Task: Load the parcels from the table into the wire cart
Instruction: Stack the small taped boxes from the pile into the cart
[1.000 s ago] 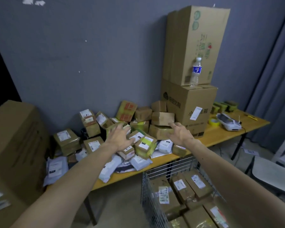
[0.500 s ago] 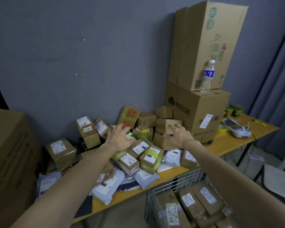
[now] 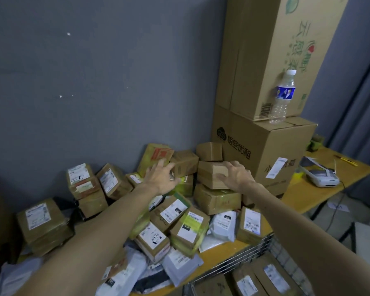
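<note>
Head view: right hand (image 3: pixel 236 176) around parcel (image 3: pixel 207 175), left hand (image 3: pixel 160 178) alongside.

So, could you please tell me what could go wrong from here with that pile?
1. The right-hand grip curls over a brown box with a smaller box sitting just above it; lifting may topple that one.
2. Grey mailers lie at the table edge; a shifting pile could push them off beside the wire cart.
3. Bumping the big carton could tip the water bottle standing on it.
</note>
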